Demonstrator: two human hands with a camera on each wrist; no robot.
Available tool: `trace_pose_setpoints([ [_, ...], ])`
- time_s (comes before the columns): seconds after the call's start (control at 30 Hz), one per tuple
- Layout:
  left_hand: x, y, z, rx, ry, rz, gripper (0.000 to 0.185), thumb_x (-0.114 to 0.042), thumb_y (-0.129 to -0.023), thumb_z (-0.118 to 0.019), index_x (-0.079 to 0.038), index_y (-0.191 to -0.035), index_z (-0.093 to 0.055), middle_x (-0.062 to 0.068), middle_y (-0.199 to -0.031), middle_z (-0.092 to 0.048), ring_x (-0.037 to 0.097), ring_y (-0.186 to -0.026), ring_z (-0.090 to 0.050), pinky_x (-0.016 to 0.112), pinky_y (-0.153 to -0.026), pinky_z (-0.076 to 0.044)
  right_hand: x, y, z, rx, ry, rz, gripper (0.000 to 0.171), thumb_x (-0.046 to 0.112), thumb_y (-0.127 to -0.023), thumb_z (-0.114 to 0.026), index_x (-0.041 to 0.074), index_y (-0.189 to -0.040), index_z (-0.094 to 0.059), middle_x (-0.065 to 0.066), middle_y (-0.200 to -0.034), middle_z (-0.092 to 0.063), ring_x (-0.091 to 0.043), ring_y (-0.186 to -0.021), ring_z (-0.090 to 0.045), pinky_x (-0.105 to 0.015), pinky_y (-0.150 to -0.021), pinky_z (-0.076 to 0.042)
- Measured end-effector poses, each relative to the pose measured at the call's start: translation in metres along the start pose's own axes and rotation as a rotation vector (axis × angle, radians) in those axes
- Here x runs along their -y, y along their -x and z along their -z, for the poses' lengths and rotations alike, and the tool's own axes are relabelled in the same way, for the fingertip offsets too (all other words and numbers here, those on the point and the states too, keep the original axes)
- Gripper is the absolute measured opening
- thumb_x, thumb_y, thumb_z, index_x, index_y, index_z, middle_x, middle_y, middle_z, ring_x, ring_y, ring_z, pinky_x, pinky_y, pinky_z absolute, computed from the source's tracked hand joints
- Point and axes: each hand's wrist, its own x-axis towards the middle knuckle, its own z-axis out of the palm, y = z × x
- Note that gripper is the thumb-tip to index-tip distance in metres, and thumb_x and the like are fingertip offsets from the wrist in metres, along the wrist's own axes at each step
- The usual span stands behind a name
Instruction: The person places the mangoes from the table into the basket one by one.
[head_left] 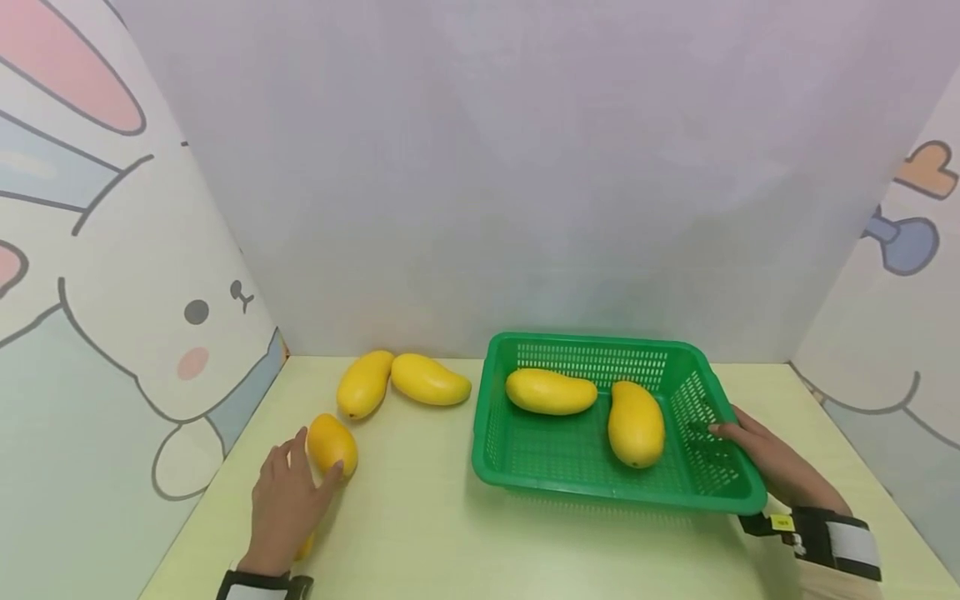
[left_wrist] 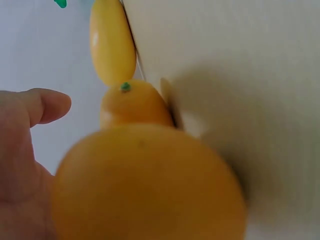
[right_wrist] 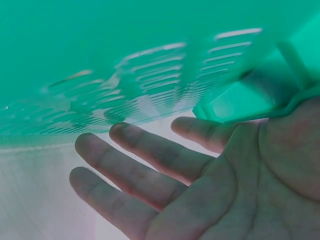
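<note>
My left hand (head_left: 285, 500) reaches over a yellow mango (head_left: 332, 446), fingers on its left and thumb by its right side. In the left wrist view the thumb (left_wrist: 52, 106) stands apart from the fruit. Another mango (head_left: 305, 546) lies mostly hidden under that hand; a large blurred mango (left_wrist: 150, 185) fills the left wrist view's foreground. My right hand (head_left: 783, 467) holds the right rim of a green plastic basket (head_left: 615, 493), thumb over the edge inside. Below the rim its fingers (right_wrist: 145, 150) extend along the outer wall. Inside the basket lie two mangoes, one sideways (head_left: 551, 392), one lengthwise (head_left: 636, 425).
Two more mangoes, one slanted (head_left: 365, 385) and one lying crosswise (head_left: 430, 380), rest at the back left of the pale yellow table (head_left: 405, 517). A grey back wall (head_left: 525, 183) and side walls with cartoon drawings (head_left: 150, 292) enclose the table.
</note>
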Motion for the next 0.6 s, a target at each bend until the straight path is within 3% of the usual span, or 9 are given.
trace_pose_setpoints([
  [0.2,0.003,0.003,-0.005,0.024,0.002,0.041,0.087,-0.041,-0.095,-0.066,0.009,-0.153,-0.023,0.038,-0.140,-0.034,0.056,-0.126,-0.036,0.067,-0.093,-0.039,0.000,0.000,0.000,-0.001,0.007,0.000,0.076,0.030,-0.111,-0.037,0.003,-0.159,0.015,-0.032,-0.136,-0.049,-0.030,-0.102,-0.069,-0.046,-0.081,-0.058],
  [0.6,0.011,0.004,-0.003,0.096,0.038,0.113,0.088,-0.034,-0.093,-0.066,0.007,-0.155,-0.018,0.040,-0.147,-0.026,0.059,-0.134,-0.026,0.071,-0.094,-0.038,0.000,0.002,-0.001,-0.007,0.021,-0.008,0.077,0.031,-0.110,-0.037,0.004,-0.159,0.016,-0.040,-0.142,-0.040,-0.029,-0.104,-0.067,-0.045,-0.082,-0.058],
])
